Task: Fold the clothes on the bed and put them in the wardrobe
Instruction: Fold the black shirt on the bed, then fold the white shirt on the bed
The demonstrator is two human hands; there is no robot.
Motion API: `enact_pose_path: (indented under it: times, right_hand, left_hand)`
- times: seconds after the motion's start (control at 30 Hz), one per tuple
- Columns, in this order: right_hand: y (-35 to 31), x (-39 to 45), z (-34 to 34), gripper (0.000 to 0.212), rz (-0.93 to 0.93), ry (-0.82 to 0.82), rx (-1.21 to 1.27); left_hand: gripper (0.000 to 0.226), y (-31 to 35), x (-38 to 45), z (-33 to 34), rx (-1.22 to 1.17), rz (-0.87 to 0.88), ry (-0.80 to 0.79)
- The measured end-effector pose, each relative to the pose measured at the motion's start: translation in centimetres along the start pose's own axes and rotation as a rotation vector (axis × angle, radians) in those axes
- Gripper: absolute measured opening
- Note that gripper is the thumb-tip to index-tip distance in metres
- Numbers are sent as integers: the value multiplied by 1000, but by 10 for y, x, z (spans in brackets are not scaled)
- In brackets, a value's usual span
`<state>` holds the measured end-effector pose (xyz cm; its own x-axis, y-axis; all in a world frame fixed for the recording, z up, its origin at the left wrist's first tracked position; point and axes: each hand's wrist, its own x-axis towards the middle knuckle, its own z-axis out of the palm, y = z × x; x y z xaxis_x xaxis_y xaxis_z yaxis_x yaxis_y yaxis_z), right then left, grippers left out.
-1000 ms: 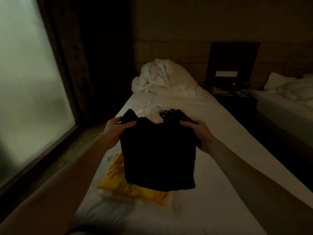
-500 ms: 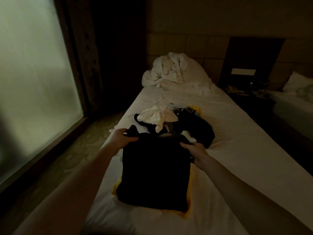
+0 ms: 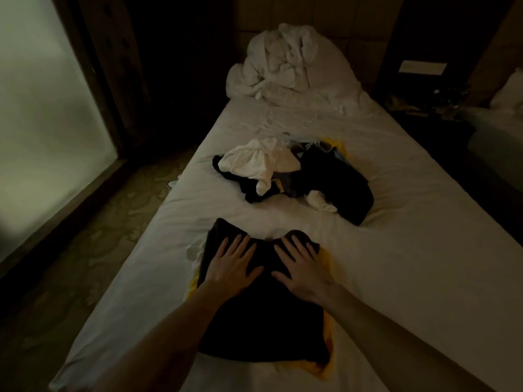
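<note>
Both hands, left (image 3: 232, 264) & right (image 3: 304, 269), flat on folded black top (image 3: 263, 315), gripping nothing; far pile (image 3: 294, 176) unfolded, wardrobe unseen.

A black garment (image 3: 263, 315) is lying folded flat near the foot of the bed (image 3: 410, 250), its far edge showing two rounded corners with a dip between them. It is resting on a yellow garment (image 3: 328, 335), which is peeking out as thin strips along its left and right sides and at the near right corner. Farther up the bed, well apart from this stack, a loose pile (image 3: 297, 176) is sitting unfolded: a crumpled white piece (image 3: 260, 162) is lying on top at the left, a dark piece (image 3: 339, 188) is spreading to the right, and a bit of yellow is showing at the far edge.
</note>
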<state>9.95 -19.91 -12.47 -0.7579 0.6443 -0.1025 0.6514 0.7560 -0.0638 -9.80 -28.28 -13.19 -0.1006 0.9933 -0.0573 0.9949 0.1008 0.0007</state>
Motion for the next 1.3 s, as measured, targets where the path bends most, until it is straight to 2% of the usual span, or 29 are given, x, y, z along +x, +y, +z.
enact_pose_path:
  times: [0.07, 0.13, 0.33, 0.5, 0.67, 0.83, 0.9, 0.97, 1.1, 1.2, 1.3]
  right_hand:
    - [9, -1, 14, 88, 24, -26, 16]
    - [13, -3, 20, 87, 43, -26, 24]
    - [20, 18, 10, 94, 140, -15, 81]
    - [68, 56, -18, 76, 276, 49, 160]
    - [98, 102, -44, 71, 282, 140, 73]
    - [113, 144, -57, 70, 248, 148, 39]
    - [121, 158, -54, 71, 234, 152, 41]
    - [130, 169, -50, 72, 222, 162, 47]
    - [143, 179, -44, 75, 209, 177, 53]
    - [144, 179, -44, 78, 192, 216, 65]
    - [133, 180, -57, 88, 141, 304, 269]
  left_hand:
    - [98, -3, 0, 12, 8, -21, 33]
    - [89, -6, 2, 17, -6, -18, 42]
    - [80, -17, 25, 6, 60, -22, 57]
    - [79, -30, 74, -26, 48, -85, 174]
    - [74, -30, 133, -53, 43, -145, 264]
    - [75, -20, 199, -52, 98, -136, 355]
    - [66, -21, 222, -47, 129, -135, 388]
    - [45, -26, 238, -44, 122, -152, 407]
    - [33, -33, 250, -50, -35, -189, 532]
    - [5, -25, 251, -71, -389, -226, 706]
    - [12, -7, 249, -96, -685, -186, 820]
